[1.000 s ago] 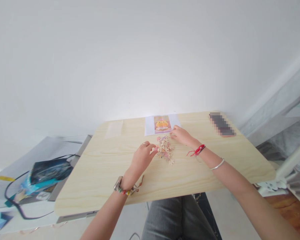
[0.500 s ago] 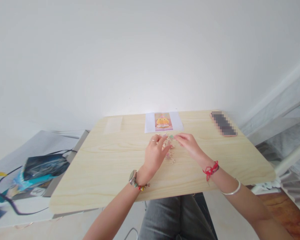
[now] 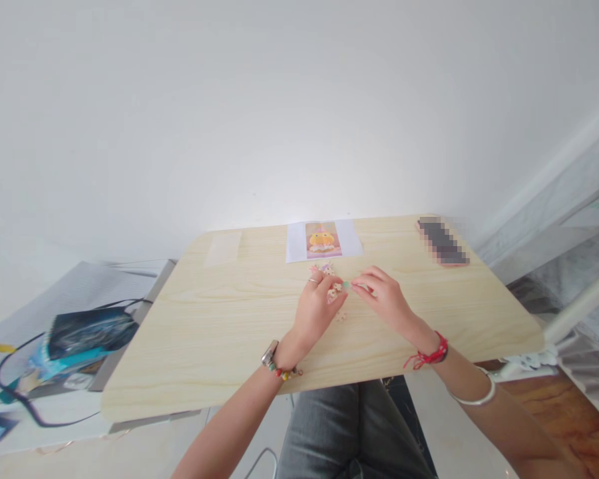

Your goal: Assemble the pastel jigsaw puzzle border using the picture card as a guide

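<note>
Right hand [image 3: 387,299] is pinching a small flat green jigsaw piece [image 3: 346,285] over the pale wood-grain desk [image 3: 219,319], beside a loose pile of cream and pink jigsaw pieces [image 3: 335,290]. Left hand [image 3: 315,309] is curling over the pile, fingertips meeting or nearly meeting the green piece's other edge; I'm not making out whether they're gripping it. White paper sheet with yellow character print [image 3: 323,241] is lying behind. Piece is looking light, stiff, maybe slick; thin tabs could be creasing under force, so favour opposite edges.
</note>
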`<act>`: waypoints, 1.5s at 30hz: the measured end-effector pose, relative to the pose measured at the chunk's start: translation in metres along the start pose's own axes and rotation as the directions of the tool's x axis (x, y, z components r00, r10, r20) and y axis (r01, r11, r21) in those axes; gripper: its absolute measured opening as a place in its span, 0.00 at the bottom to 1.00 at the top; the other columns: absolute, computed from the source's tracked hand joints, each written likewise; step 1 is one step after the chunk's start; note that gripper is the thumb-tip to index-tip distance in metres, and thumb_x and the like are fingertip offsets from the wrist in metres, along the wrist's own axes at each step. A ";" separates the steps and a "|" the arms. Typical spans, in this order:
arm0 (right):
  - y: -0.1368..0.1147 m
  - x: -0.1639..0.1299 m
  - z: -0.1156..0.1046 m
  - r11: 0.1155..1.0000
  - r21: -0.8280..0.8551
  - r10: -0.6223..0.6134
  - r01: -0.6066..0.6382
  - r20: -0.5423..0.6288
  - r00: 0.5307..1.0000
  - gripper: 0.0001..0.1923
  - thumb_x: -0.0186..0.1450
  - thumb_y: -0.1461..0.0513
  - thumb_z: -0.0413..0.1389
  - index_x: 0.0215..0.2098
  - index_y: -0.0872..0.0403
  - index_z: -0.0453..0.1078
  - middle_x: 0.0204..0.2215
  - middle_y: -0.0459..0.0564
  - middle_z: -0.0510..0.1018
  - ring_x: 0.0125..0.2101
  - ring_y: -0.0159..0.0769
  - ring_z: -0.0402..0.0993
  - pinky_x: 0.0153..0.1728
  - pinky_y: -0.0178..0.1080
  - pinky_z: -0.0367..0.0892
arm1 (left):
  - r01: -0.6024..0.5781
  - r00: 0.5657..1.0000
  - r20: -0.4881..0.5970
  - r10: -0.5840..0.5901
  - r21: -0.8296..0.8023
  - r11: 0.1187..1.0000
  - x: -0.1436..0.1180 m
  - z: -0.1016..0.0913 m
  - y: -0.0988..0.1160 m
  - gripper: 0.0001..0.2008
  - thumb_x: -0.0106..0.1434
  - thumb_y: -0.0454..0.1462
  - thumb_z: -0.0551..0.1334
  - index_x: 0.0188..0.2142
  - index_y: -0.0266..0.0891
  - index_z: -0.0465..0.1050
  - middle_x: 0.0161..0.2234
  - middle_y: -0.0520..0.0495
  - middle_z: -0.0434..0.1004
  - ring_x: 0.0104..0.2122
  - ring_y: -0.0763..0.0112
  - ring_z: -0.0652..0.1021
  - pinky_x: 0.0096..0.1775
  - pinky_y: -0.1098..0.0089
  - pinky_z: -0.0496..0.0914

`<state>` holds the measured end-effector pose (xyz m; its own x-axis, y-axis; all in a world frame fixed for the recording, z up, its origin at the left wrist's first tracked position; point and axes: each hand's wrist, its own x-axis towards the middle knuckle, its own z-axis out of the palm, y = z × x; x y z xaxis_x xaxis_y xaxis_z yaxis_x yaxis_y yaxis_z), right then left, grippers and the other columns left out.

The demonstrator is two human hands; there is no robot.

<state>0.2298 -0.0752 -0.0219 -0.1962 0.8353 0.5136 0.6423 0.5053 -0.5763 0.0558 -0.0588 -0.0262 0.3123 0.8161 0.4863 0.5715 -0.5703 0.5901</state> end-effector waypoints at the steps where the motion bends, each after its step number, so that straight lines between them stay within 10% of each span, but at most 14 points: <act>1: 0.000 -0.001 -0.002 0.999 -0.042 -0.033 0.033 0.005 0.999 0.08 0.63 0.62 0.51 0.33 0.52 0.72 0.31 0.50 0.71 0.31 0.32 0.69 0.32 0.34 0.65 | -0.007 1.000 0.013 0.007 0.007 1.000 0.000 0.000 0.001 0.09 0.54 0.32 0.63 0.36 0.39 0.69 0.31 0.49 0.67 0.33 0.69 0.72 0.36 0.68 0.69; 8: 0.015 -0.009 -0.009 0.980 -0.167 -0.098 0.107 0.061 0.993 0.09 0.64 0.62 0.49 0.34 0.51 0.72 0.31 0.49 0.71 0.33 0.33 0.69 0.33 0.33 0.65 | -0.069 0.988 0.144 0.051 0.122 0.990 0.009 0.008 0.007 0.08 0.56 0.33 0.62 0.37 0.40 0.70 0.33 0.48 0.68 0.35 0.67 0.73 0.37 0.66 0.69; 22: 0.080 -0.011 -0.023 0.958 -0.241 0.190 -0.154 0.133 0.973 0.08 0.61 0.65 0.52 0.29 0.55 0.73 0.29 0.49 0.69 0.31 0.34 0.68 0.35 0.36 0.63 | -0.114 0.946 0.322 0.050 0.183 0.977 0.043 0.035 0.023 0.15 0.63 0.41 0.56 0.48 0.38 0.65 0.47 0.43 0.67 0.42 0.66 0.72 0.42 0.59 0.70; 33: 0.025 0.004 0.005 0.988 -0.152 0.054 -0.006 0.309 0.950 0.08 0.60 0.65 0.55 0.39 0.54 0.71 0.35 0.50 0.68 0.35 0.34 0.68 0.38 0.36 0.63 | 0.036 0.967 0.231 -0.109 0.299 0.954 -0.027 -0.043 -0.025 0.11 0.54 0.32 0.62 0.39 0.38 0.70 0.28 0.50 0.67 0.29 0.68 0.73 0.34 0.67 0.69; 45: 0.021 0.021 0.024 0.987 -0.162 0.067 -0.017 0.307 0.950 0.09 0.62 0.67 0.51 0.30 0.55 0.72 0.31 0.50 0.70 0.32 0.33 0.68 0.35 0.36 0.63 | 0.022 0.988 0.141 -0.058 0.249 0.968 -0.017 -0.024 -0.019 0.09 0.58 0.33 0.59 0.39 0.41 0.71 0.30 0.49 0.68 0.30 0.71 0.73 0.32 0.71 0.69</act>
<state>0.2214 -0.0414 -0.0387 -0.3707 0.8932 0.2545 0.7569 0.4493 -0.4746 0.0218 -0.0641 -0.0302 0.3821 0.8530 0.3555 0.7490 -0.5112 0.4215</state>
